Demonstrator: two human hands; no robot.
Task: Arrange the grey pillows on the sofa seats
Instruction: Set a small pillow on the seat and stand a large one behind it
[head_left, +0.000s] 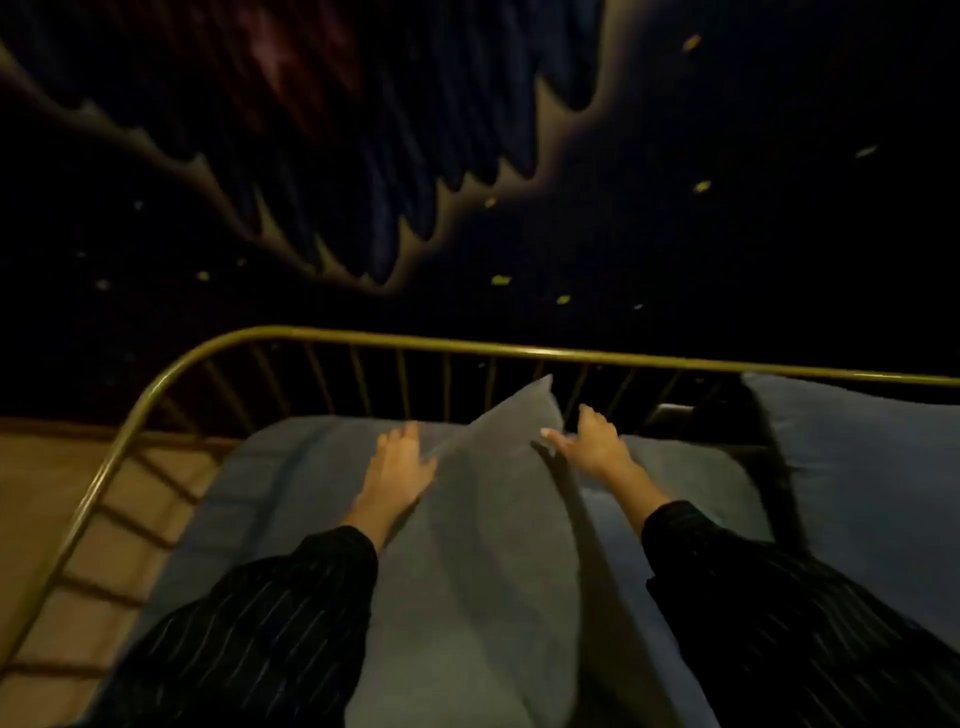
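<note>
Both hands, left (397, 467) and right (597, 441), press open-palmed against the soft grey fabric pillow (493, 519), steadying it upright; brass-coloured metal rail (467, 345) at twelve o'clock.

Two grey pillows (483, 545) (872, 467), two hands (400, 467) (592, 441)

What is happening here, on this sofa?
A person in dark striped sleeves is setting a grey pillow on the blue seat cushion of a sofa with a brass rail frame. The left hand lies flat on the pillow's left side, and the right hand touches its upper right edge. The pillow's top corner points toward the rail. Another blue cushion lies at the right.
</note>
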